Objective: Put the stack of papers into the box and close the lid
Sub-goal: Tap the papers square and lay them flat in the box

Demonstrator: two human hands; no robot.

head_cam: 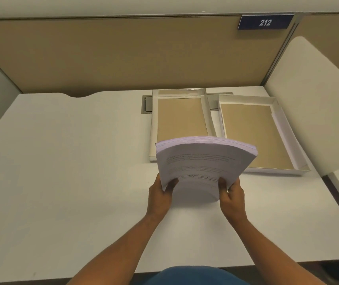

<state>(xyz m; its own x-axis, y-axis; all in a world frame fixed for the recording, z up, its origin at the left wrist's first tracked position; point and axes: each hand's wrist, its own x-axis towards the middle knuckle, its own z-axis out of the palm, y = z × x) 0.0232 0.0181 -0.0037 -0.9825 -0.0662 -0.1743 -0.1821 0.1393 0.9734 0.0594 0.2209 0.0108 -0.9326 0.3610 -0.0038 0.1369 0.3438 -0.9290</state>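
A thick stack of white printed papers point(203, 161) is held above the white desk, its far end bowed upward. My left hand point(161, 191) grips its near left corner and my right hand point(231, 192) grips its near right corner. Behind the stack lie two shallow white cardboard trays with brown bottoms, both open upward: one point(154, 124) at the centre, partly hidden by the papers, and a larger one point(287, 140) to its right. Which tray is the box and which the lid I cannot tell.
The white desk point(72, 161) stretches to the left and toward me. A grey cable hatch point(147, 104) sits under the trays' far ends. A tan partition point(113, 54) closes the back, and a white side panel point(312, 103) stands at the right.
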